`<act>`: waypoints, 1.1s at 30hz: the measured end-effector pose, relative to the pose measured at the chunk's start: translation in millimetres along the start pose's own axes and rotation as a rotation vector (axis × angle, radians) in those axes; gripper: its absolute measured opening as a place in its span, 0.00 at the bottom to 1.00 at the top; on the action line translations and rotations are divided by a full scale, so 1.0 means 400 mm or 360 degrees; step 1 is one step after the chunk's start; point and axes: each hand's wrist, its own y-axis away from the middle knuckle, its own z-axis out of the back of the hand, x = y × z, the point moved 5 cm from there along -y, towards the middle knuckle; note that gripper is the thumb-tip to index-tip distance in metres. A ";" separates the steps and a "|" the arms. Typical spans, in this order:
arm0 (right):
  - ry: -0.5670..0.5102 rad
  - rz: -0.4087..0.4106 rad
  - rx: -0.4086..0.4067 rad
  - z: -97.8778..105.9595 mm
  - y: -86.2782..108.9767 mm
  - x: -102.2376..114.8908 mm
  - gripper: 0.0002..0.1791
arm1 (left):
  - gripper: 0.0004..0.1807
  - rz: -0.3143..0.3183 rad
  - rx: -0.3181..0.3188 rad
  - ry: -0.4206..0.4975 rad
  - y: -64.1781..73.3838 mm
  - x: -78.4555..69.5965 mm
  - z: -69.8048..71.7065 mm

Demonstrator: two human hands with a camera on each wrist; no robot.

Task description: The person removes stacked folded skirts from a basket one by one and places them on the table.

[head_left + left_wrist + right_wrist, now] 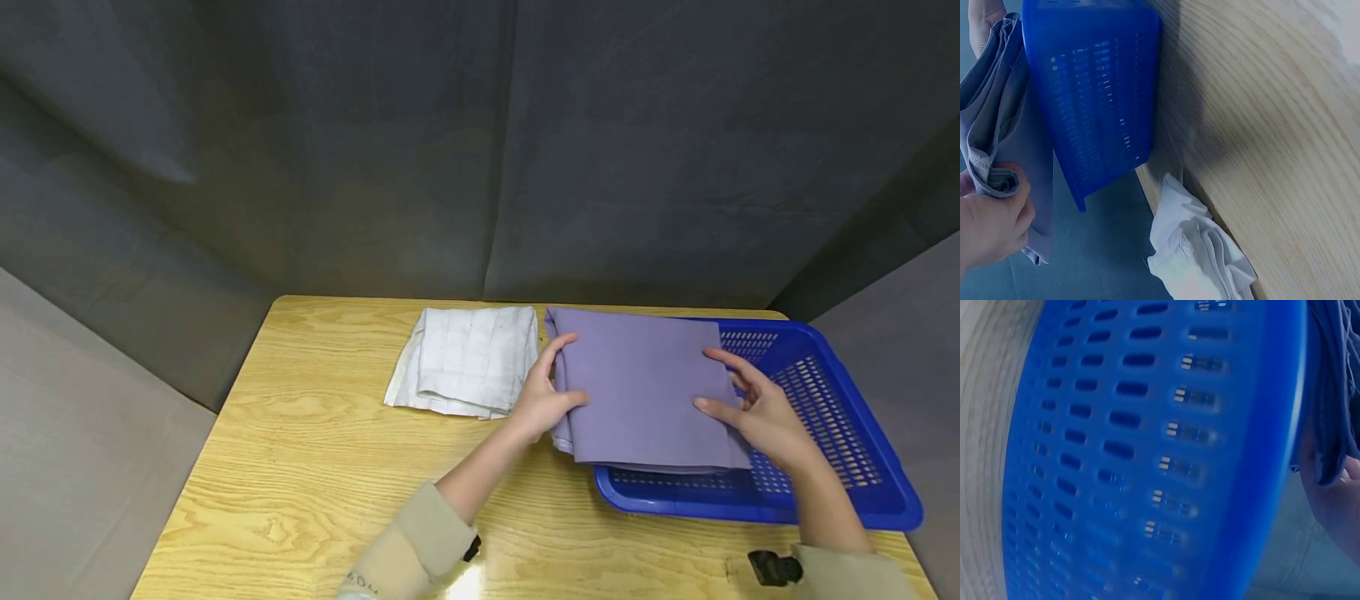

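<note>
A folded purple cloth (645, 392) is held between both hands, over the left part of the blue plastic basket (862, 425). At its left edge, my left hand (542, 402) grips the folded layers, thumb on the upper face; the left wrist view shows this hand (997, 225) with its fingers curled round a rolled fold. My right hand (765, 417) grips the right edge, thumb on top and the other fingers partly hidden under it. The right wrist view catches only a bit of the dark-looking cloth (1329, 394) beyond the basket's rim.
A folded white cloth (476, 354) lies on the wooden table (300, 467), just left of the purple one. The basket stands at the table's right side, its slotted wall (1097, 100) rising beside the cloth. A dark curtain (375, 150) hangs behind the table.
</note>
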 end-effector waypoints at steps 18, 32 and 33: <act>-0.0029 0.0034 -0.0032 -0.067 -0.004 0.043 0.39 | 0.44 0.0012 0.0067 0.0046 0.035 -0.015 0.075; -0.0084 0.0084 -0.0054 -0.125 0.000 0.082 0.38 | 0.44 0.0014 0.0158 0.0131 0.061 -0.012 0.137; -0.0083 0.0091 -0.0055 -0.129 0.000 0.085 0.38 | 0.44 0.0019 0.0164 0.0140 0.059 -0.003 0.142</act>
